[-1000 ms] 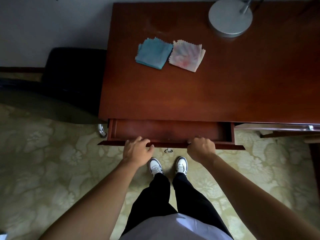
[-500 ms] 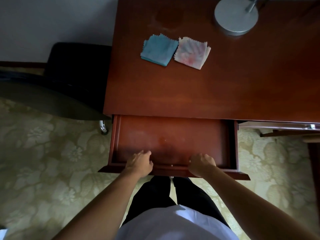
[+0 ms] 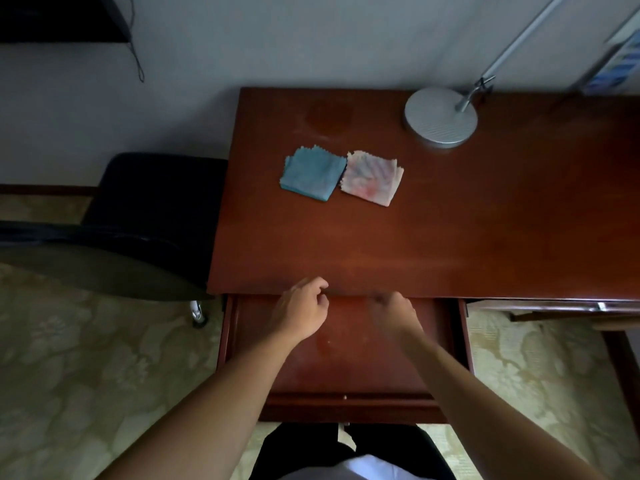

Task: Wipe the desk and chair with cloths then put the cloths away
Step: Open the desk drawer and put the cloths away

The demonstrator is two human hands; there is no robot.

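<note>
desk [image 3: 450, 237]: reddish-brown wooden top, set against a pale wall
drawer [image 3: 346, 358]: pulled far out from under the desk's front edge, its bare wooden floor in view, a small knob on its front panel
blue cloth [image 3: 313, 174]: folded square, lying flat on the desk top towards the back left
pink-and-white cloth [image 3: 372, 177]: folded square just right of the blue cloth, the near edges touching or almost so
left hand [image 3: 303, 311]: over the open drawer at the desk's front edge, fingers loosely curled, holding nothing; fingertips level with the edge
right hand [image 3: 394, 315]: over the drawer beside the left hand, blurred, so whether its fingers are curled or straight cannot be told; it seems to hold nothing
cloths and hands: well apart, neither cloth touched
chair [image 3: 138, 220]: black, padded, standing left of the desk on a floral carpet [image 3: 69, 375], one castor showing beside the drawer
lamp [image 3: 441, 116]: round silver base at the back right of the desk, thin stem slanting up to the right
person: dark trousers and a white garment edge at the bottom of the view
</note>
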